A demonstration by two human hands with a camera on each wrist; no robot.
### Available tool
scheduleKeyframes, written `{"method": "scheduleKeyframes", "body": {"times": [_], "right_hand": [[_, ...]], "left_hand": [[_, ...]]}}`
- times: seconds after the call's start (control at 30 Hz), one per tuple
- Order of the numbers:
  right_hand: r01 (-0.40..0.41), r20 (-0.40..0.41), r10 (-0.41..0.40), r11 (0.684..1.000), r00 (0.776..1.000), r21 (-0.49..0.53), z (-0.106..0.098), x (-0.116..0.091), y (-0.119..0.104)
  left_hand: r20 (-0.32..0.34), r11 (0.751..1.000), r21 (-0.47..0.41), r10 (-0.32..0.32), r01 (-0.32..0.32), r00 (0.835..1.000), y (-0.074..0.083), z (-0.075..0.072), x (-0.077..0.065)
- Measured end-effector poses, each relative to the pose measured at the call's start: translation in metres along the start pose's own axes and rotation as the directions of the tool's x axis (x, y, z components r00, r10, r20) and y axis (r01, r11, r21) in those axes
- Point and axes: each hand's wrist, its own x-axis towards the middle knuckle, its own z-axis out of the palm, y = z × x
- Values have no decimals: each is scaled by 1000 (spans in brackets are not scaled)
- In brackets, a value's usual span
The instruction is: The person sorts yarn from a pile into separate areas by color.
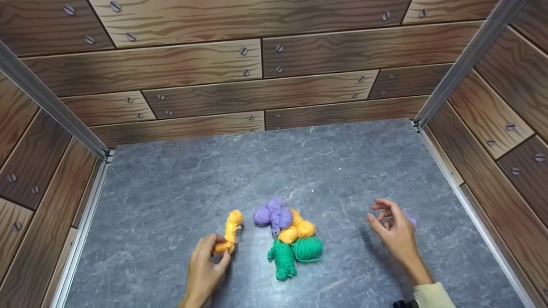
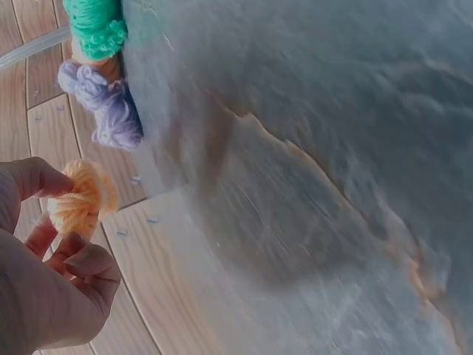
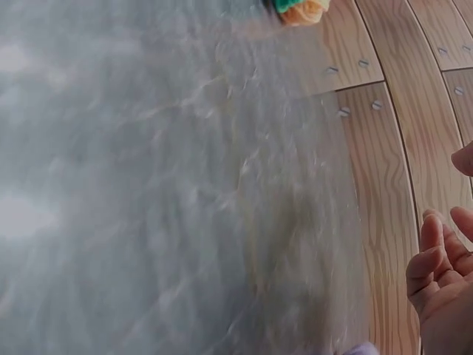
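Note:
My left hand [image 1: 205,265] pinches the lower end of a yellow yarn skein [image 1: 233,226] between thumb and fingers. In the left wrist view the same skein [image 2: 81,200] shows between the fingertips. To its right lies a cluster: purple yarn [image 1: 274,216] at the back, yellow yarn balls [image 1: 299,229] in the middle, and a long green skein [image 1: 284,262] beside a round green ball [image 1: 308,249] in front. Far to the right, my right hand [image 1: 397,235] holds nothing, its fingers loosely bent. Another purple yarn piece [image 1: 411,218] is partly hidden behind it.
A grey marbled tabletop [image 1: 180,184] lies under everything. Wood-patterned panels [image 1: 205,68] stand at the back and both sides, with metal rails [image 1: 471,214] along the side edges. A small black object [image 1: 399,303] shows by the right sleeve.

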Motion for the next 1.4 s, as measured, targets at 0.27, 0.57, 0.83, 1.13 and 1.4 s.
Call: {"method": "scheduleKeyframes", "body": {"times": [0.27,0.57,0.83,1.13,1.4], "right_hand": [[23,57,-24,999,998,31,15,8,-13],[143,105,-144,990,984,17,36,15,-24],[132,151,-137,990,979,42,52,16,-35],[162,193,-168,986,967,51,65,21,-43],[188,209,-197,980,958,64,78,21,-47]], "left_hand": [[-41,1000,21,-9,10,999,-14,-9,2],[-61,996,47,-79,82,995,-24,-17,-3],[-61,988,39,-147,149,987,-27,-17,-5],[-97,978,57,-197,203,976,-34,-24,-2],[-103,954,88,-276,285,956,-38,-30,-4]]}}
